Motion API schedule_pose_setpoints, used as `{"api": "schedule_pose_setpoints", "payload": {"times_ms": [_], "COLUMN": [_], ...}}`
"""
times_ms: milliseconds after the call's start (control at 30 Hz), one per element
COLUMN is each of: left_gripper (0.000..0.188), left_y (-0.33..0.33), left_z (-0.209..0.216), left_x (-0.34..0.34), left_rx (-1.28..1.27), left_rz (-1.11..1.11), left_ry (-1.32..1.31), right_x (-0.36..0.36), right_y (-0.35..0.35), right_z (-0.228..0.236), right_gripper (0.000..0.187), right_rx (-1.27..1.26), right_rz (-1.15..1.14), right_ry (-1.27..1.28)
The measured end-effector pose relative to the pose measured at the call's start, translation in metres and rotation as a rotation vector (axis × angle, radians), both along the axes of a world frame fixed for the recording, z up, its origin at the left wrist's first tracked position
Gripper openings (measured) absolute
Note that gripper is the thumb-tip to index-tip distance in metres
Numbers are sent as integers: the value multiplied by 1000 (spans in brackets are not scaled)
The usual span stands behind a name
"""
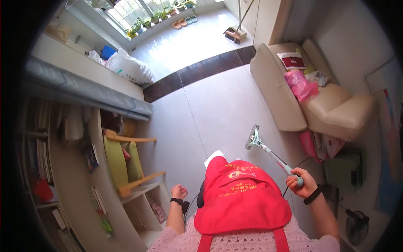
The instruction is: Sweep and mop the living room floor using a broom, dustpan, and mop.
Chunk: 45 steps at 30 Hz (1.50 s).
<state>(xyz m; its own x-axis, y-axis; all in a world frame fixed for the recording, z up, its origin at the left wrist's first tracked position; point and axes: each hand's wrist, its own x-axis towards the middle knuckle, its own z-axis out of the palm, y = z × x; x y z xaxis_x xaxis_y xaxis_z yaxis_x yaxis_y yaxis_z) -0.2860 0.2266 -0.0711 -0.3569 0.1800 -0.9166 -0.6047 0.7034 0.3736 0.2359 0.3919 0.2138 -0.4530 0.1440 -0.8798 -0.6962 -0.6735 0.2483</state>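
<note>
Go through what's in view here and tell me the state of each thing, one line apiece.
Right hand: closed around the mop handle.
Left hand: open, empty, held at the side.
Flat mop: tilted, head at the tiled floor near the sofa.
Beige sofa: cluttered with a pink bag and other items.
Broom: leaning against the far wall.
Wooden chair: unoccupied, green cushions in place.

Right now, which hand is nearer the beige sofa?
Right. The right hand grips the mop handle just below the beige sofa, on the sofa's side of the body. The left hand hangs open across the body, beside the wooden chair.
</note>
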Motion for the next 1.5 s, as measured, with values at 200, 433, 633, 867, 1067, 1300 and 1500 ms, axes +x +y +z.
{"api": "schedule_pose_setpoints", "payload": {"times_ms": [200,433,633,867,1067,1300,1500], "left_gripper": [23,25,14,21,16,19,22], "left_y": [129,357,624,893,1055,1227,1372], "left_z": [-29,-60,-46,40,121,196,195], "left_x": [-46,-115,-127,-37,44,135,276], "left_rx": [20,-79,62,322,428,457,568], "left_rz": [67,-137,-491,-653,-978,-1162,-1423], "left_ry": [-158,-68,100,-25,-79,28,-5], "right_x": [-42,-90,-122,-147,-150,-160,-204], "right_y": [124,240,314,422,525,607,633], "right_z": [-1,12,34,37,61,101,66], "right_gripper": [13,19,17,15,10,9,12], "right_rx": [105,197,219,362,340,390,1112], "right_rz": [108,119,30,80,-38,-19,850], "right_ry": [-64,-237,-326,-479,-426,-527,-1625]}}
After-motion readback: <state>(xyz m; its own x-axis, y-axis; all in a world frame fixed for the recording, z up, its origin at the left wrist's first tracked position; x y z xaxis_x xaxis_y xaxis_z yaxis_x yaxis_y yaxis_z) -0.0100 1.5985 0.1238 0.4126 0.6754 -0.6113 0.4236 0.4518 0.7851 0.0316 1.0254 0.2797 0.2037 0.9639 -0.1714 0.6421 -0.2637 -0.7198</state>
